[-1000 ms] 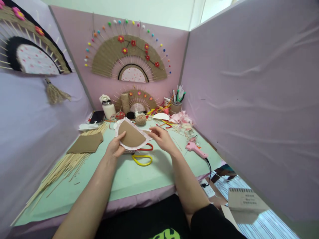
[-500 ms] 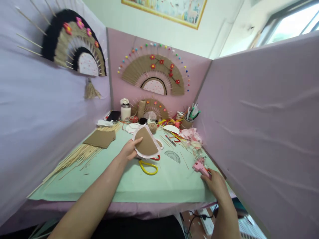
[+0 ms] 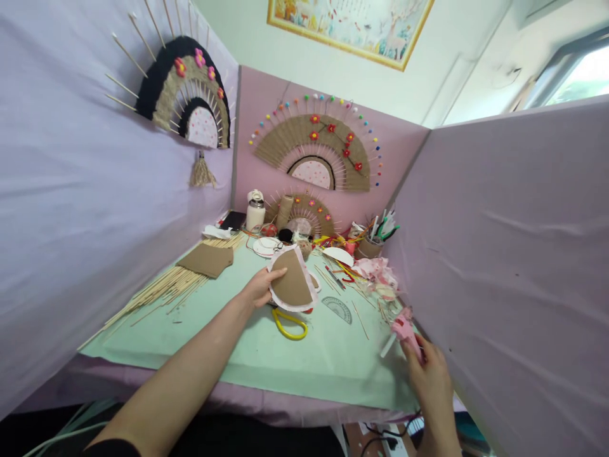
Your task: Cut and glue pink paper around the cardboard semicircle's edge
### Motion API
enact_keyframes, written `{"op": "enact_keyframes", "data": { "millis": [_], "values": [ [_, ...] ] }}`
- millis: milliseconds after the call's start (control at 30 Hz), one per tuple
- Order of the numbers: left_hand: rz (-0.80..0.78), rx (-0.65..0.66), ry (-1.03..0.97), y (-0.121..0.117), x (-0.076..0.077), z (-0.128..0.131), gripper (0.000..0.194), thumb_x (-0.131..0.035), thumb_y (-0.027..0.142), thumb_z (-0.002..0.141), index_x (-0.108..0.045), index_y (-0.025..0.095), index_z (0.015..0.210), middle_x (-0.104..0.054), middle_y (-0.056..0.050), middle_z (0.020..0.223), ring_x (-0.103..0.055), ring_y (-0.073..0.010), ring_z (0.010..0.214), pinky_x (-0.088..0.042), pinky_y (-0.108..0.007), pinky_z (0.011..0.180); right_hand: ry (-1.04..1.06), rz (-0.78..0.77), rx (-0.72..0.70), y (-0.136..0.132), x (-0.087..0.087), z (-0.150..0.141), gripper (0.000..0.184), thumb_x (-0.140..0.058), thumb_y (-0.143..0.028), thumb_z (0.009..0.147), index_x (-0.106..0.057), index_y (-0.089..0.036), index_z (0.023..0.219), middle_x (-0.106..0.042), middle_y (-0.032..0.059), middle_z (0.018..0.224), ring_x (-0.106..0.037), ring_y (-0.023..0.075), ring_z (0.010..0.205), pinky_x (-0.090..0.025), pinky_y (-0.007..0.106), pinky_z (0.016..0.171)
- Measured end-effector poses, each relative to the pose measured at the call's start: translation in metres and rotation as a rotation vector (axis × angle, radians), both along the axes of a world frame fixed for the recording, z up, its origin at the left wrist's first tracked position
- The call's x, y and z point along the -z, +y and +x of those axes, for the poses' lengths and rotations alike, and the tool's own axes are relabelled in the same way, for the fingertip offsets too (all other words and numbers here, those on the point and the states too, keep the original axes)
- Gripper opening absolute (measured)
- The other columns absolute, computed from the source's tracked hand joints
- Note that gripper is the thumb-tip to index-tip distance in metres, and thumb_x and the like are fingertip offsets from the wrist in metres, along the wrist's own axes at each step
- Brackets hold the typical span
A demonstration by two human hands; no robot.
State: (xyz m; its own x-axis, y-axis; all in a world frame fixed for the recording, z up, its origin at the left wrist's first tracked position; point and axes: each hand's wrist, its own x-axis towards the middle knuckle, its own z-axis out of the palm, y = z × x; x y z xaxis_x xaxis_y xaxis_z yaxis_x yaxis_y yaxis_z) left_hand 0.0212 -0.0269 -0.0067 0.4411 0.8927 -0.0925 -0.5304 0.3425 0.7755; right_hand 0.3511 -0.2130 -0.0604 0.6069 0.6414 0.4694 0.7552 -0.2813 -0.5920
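Between the thumb and fingers of my left hand (image 3: 258,289) is a half-round brown cardboard piece (image 3: 291,279) with a pale fabric border round its edge. It is tilted above the table. Just below it shows the yellow handle of a pair of scissors (image 3: 290,325); their blades are hidden. At the right side of the table my right hand (image 3: 431,365) is closed round the handle of a pink hot glue gun (image 3: 406,330), and a whitish glue stick (image 3: 389,346) juts out from it. A clear protractor (image 3: 337,310) lies between the two hands.
A brown cardboard sheet (image 3: 207,260) rests on many thin bamboo sticks (image 3: 157,295) at the left. Along the back stand a white bottle (image 3: 255,214), a twine spool (image 3: 285,211) and a tool holder (image 3: 369,247). Pink fabric scraps (image 3: 378,273) lie at right. Partition walls (image 3: 499,254) enclose the table.
My right hand has lifted the glue gun and turned it, so its glue stick now shows. The left hand still holds the cardboard piece. The whole view has shifted.
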Motion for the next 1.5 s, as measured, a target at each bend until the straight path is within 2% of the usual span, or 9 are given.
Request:
{"op": "enact_keyframes", "data": {
  "millis": [67,200,300,433,533,667,767,1000,1500],
  "values": [
    [0.015,0.008,0.012,-0.001,0.0,0.0,0.037,-0.073,0.023,0.066,-0.063,0.011,0.1,-0.069,-0.015,0.099,-0.064,-0.0273,0.095,-0.049,-0.041,0.085,0.146,0.096,-0.056,-0.004,-0.014,-0.018,0.063,-0.044,-0.062,0.077,-0.058,-0.013,0.113,-0.059,0.0158,0.11,-0.055,0.03,0.1,-0.042,0.04,0.084],
    [0.05,0.031,0.07,-0.003,0.001,0.003,0.038,-0.074,0.03,0.065,-0.064,0.012,0.098,-0.07,-0.014,0.093,-0.065,-0.027,0.09,-0.049,-0.039,0.081,0.584,0.348,-0.175,-0.002,-0.035,-0.066,0.047,-0.044,-0.053,0.084,-0.056,-0.017,0.112,-0.061,0.01,0.099,-0.057,0.016,0.068,-0.046,0.031,0.062],
    [0.099,0.06,0.127,-0.005,0.005,0.005,0.04,-0.072,0.035,0.066,-0.064,0.012,0.098,-0.071,-0.013,0.092,-0.065,-0.0265,0.087,-0.048,-0.037,0.077,0.846,0.572,-0.398,0.009,-0.041,-0.105,0.037,-0.049,-0.047,0.083,-0.056,-0.018,0.106,-0.058,0.0101,0.105,-0.054,0.0135,0.069,-0.041,0.025,0.05],
    [0.186,0.082,0.216,-0.005,0.011,0.008,0.041,-0.068,0.039,0.068,-0.064,0.012,0.099,-0.07,-0.011,0.091,-0.065,-0.0234,0.081,-0.047,-0.033,0.071,1.072,0.459,-0.645,0.026,-0.039,-0.144,0.033,-0.046,-0.045,0.086,-0.057,-0.018,0.101,-0.059,0.0056,0.081,-0.047,0.0102,0.056,-0.035,0.023,0.047],
    [0.249,0.082,0.247,-0.005,0.013,0.009,0.039,-0.067,0.039,0.069,-0.064,0.013,0.097,-0.07,-0.008,0.089,-0.063,-0.0201,0.076,-0.045,-0.029,0.066,1.064,0.374,-0.741,0.034,-0.035,-0.162,0.035,-0.043,-0.048,0.087,-0.058,-0.018,0.097,-0.059,0.0051,0.077,-0.043,0.0099,0.053,-0.034,0.024,0.047],
    [0.298,0.101,0.266,-0.007,0.012,0.01,0.037,-0.065,0.04,0.071,-0.064,0.014,0.097,-0.07,-0.006,0.085,-0.061,-0.0177,0.072,-0.043,-0.026,0.063,1.083,0.358,-0.749,0.039,-0.035,-0.176,0.038,-0.044,-0.052,0.085,-0.056,-0.018,0.1,-0.059,0.005,0.082,-0.041,0.0083,0.051,-0.033,0.023,0.047],
    [0.32,0.114,0.296,-0.008,0.012,0.01,0.036,-0.064,0.041,0.072,-0.064,0.015,0.095,-0.069,-0.005,0.081,-0.061,-0.0173,0.07,-0.042,-0.026,0.062,1.097,0.315,-0.737,0.04,-0.038,-0.181,0.036,-0.044,-0.051,0.086,-0.056,-0.019,0.097,-0.055,0.001,0.067,-0.04,0.0089,0.048,-0.03,0.023,0.045],
    [0.352,0.138,0.293,-0.012,0.01,0.011,0.036,-0.064,0.041,0.072,-0.064,0.016,0.097,-0.068,-0.003,0.08,-0.06,-0.0161,0.069,-0.042,-0.026,0.063,1.032,0.26,-0.764,0.042,-0.034,-0.183,0.036,-0.039,-0.05,0.089,-0.055,-0.019,0.097,-0.046,-0.0032,0.054,-0.034,0.0093,0.044,-0.024,0.023,0.043],
    [0.431,0.083,0.369,-0.013,0.008,0.01,0.036,-0.062,0.042,0.072,-0.066,0.015,0.094,-0.067,-0.005,0.083,-0.058,-0.0189,0.073,-0.042,-0.026,0.064,0.865,0.273,-0.7,0.044,-0.028,-0.183,0.041,-0.039,-0.052,0.088,-0.055,-0.016,0.098,-0.047,-0.0027,0.057,-0.041,0.011,0.049,-0.032,0.026,0.049]
  ]
}}
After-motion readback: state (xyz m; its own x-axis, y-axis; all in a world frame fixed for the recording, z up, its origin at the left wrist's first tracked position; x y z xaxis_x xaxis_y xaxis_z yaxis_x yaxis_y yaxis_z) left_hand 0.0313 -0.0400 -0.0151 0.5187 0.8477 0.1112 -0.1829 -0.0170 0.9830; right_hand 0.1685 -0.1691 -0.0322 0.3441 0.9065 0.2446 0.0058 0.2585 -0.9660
